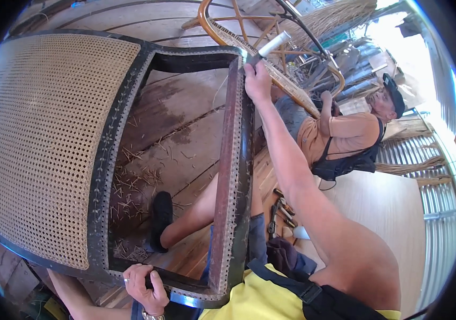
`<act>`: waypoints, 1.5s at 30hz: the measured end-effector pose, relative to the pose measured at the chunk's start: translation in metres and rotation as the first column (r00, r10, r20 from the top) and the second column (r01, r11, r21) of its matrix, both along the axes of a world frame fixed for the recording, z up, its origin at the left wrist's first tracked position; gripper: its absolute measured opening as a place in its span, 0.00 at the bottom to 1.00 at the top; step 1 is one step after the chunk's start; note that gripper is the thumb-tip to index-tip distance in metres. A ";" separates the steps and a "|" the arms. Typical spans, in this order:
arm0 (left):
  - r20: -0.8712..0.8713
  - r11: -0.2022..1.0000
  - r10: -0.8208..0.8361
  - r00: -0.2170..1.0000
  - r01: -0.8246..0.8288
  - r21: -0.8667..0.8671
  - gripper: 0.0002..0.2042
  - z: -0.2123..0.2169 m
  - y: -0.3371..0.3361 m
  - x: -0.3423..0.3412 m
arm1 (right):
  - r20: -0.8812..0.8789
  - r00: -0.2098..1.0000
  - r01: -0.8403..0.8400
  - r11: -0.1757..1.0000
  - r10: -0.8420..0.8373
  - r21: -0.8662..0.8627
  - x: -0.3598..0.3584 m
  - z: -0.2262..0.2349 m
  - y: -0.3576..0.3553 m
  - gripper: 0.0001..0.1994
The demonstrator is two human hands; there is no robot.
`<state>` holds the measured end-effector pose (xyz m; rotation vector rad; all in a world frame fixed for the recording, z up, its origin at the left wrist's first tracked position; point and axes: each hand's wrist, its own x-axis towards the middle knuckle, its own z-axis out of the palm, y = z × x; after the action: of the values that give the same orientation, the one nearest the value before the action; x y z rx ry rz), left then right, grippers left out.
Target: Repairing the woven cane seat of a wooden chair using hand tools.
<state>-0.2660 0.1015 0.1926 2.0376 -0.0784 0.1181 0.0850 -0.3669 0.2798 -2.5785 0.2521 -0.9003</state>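
Note:
A dark wooden furniture frame (246, 160) tilts across the view, with small holes along its inner edges. Woven cane webbing (41, 133) fills its left section, and its right section is an open gap. My left hand (145, 288), wearing a ring and a wristwatch, curls its fingers over the near rail. At the far right corner, my right hand (259, 82) is closed against the frame around the dark end of a tool with a white cylindrical handle (275, 45). The tool's exact kind is hard to make out.
A person (353, 130) in an orange top and dark cap sits at the right beside a curved bentwood piece (206, 24). Cane scraps (137, 186) litter the floor boards. Hand tools (281, 216) lie beside me near a pale board (382, 213). Cane bundles (334, 18) are stacked behind.

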 end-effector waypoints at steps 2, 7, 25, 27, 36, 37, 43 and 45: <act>0.009 1.000 -0.020 1.000 0.020 0.013 0.06 0.000 0.002 0.000 | 0.025 1.000 0.012 1.000 -0.011 -0.027 -0.017 -0.008 -0.006 0.12; 0.001 1.000 -0.017 1.000 0.017 0.021 0.06 0.000 0.004 0.001 | -0.015 0.999 -0.028 0.996 0.029 0.086 -0.023 -0.009 -0.001 0.11; 0.007 0.999 -0.014 1.000 0.015 -0.035 0.04 0.004 0.001 0.002 | 0.011 1.000 -0.006 0.998 0.006 -0.063 -0.018 0.007 0.015 0.11; 0.015 0.998 0.001 1.000 0.000 -0.059 0.04 0.000 0.000 0.002 | -0.002 1.000 0.020 0.993 -0.020 -0.114 -0.024 0.004 0.007 0.12; 0.021 0.999 -0.014 1.000 0.015 -0.030 0.06 -0.001 0.005 0.000 | 0.007 0.998 -0.067 0.994 0.068 -0.086 -0.053 -0.004 0.027 0.11; 0.024 1.000 -0.001 1.000 0.002 -0.021 0.06 0.000 0.004 0.001 | 0.040 0.994 -0.099 0.990 0.103 -0.103 -0.055 -0.008 0.032 0.12; 0.019 1.000 -0.012 1.000 0.012 -0.021 0.06 -0.003 0.006 -0.004 | -0.028 0.999 -0.022 0.993 0.019 -0.117 -0.047 -0.005 0.024 0.11; -0.012 1.000 -0.009 1.000 0.009 0.008 0.06 0.000 0.009 -0.004 | 0.019 0.993 -0.113 0.993 0.112 0.043 -0.063 -0.010 0.046 0.12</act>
<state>-0.2703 0.1106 0.1930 2.0452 -0.0809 0.1004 0.0223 -0.3213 0.2702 -2.5160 0.1190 -0.8646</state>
